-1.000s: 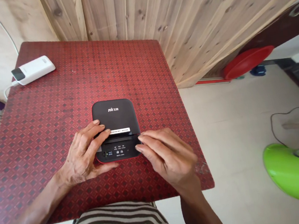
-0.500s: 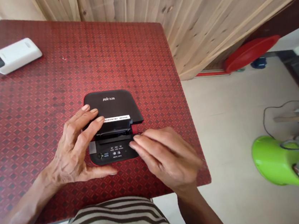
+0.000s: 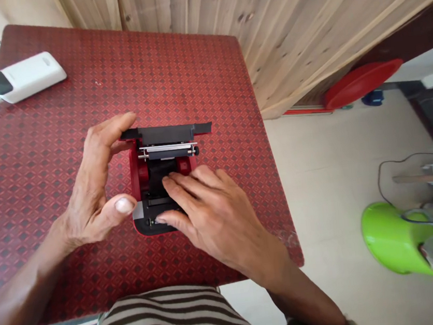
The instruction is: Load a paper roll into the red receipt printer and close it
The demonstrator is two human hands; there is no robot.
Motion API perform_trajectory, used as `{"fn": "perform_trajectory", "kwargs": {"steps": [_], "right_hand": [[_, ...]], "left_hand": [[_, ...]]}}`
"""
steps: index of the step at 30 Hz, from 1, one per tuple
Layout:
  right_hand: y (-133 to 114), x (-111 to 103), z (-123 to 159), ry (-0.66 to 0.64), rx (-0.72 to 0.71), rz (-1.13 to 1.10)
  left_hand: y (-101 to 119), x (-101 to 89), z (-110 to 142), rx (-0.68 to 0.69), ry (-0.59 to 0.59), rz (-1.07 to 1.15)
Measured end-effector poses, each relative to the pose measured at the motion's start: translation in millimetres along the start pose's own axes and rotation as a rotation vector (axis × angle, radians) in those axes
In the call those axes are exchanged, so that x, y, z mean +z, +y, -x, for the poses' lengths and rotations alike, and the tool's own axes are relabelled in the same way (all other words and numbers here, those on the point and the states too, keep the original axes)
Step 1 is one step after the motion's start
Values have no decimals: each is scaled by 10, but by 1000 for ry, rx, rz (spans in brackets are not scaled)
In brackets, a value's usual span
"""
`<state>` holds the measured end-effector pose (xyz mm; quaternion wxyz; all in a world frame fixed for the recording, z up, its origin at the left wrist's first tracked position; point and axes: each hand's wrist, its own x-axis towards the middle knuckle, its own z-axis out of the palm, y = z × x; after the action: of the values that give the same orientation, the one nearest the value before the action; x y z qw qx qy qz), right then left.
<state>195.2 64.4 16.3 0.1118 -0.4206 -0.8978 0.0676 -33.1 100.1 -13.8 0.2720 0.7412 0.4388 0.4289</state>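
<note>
On the red table sits a small black and red portable printer [image 3: 134, 172]. Its black lid [image 3: 166, 134] stands raised at the far side, with a metal bar and roller [image 3: 172, 151] just below it. The dark inner compartment [image 3: 157, 170] is exposed. My left hand [image 3: 96, 189] is open, its fingers at the left end of the lid and its thumb apart beside the printer's left side. My right hand [image 3: 213, 204] is open too, fingertips reaching into the compartment and thumb on the front panel. That hand covers much of the panel and compartment floor.
A white power bank [image 3: 37, 76] with a cable lies at the table's far left corner. Wooden panelling [image 3: 199, 8] stands behind the table [image 3: 190, 71]. On the floor to the right are a green bucket [image 3: 385, 237] and a red basin [image 3: 364, 82].
The printer's lid has swung up from nearly closed, exposing the inside. My right hand has moved left from the printer's right edge into the compartment; my left hand has shifted to the lid's end.
</note>
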Motion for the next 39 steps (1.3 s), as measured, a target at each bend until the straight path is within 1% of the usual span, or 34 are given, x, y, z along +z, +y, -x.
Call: {"fn": "perform_trajectory", "kwargs": {"steps": [1, 3, 8, 10, 15, 17, 20, 22, 25, 27, 30, 33, 36, 39], "right_hand": [[-6, 3, -34, -48, -15, -20], [-2, 16, -83, -111, -36, -56], [78, 20, -105, -122, -41, -169], [121, 20, -103, -103, -34, -249], [245, 68, -129, 25, 23, -533], [277, 85, -132, 60, 38, -572], [262, 95, -87, 122, 17, -521], [206, 102, -17, 182, -10, -400], [89, 142, 114, 312, -30, -200], [21, 189, 190, 368, -46, -138], [-31, 266, 258, 403, -73, -96], [-47, 314, 285, 427, -82, -43], [-61, 319, 304, 428, -82, -35], [-44, 274, 331, 473, -80, -105]], "left_hand": [[-9, -7, -8, 46, -50, 26], [-24, -26, -12, 106, -105, 32], [-45, -54, -7, 125, -118, 7], [-53, -53, -10, 131, -119, 4], [-70, -50, -8, 129, -119, 4], [-75, -54, 2, 128, -120, 3], [-70, -72, 24, 124, -120, -8], [-46, -88, 44, 143, -124, -55], [15, -98, 100, 220, -138, -199], [51, -86, 172, 272, -157, -276], [63, -39, 329, 304, -199, -349], [28, 20, 489, 313, -221, -408], [-16, 65, 583, 335, -199, -432], [-32, 80, 600, 348, -181, -438]]}}
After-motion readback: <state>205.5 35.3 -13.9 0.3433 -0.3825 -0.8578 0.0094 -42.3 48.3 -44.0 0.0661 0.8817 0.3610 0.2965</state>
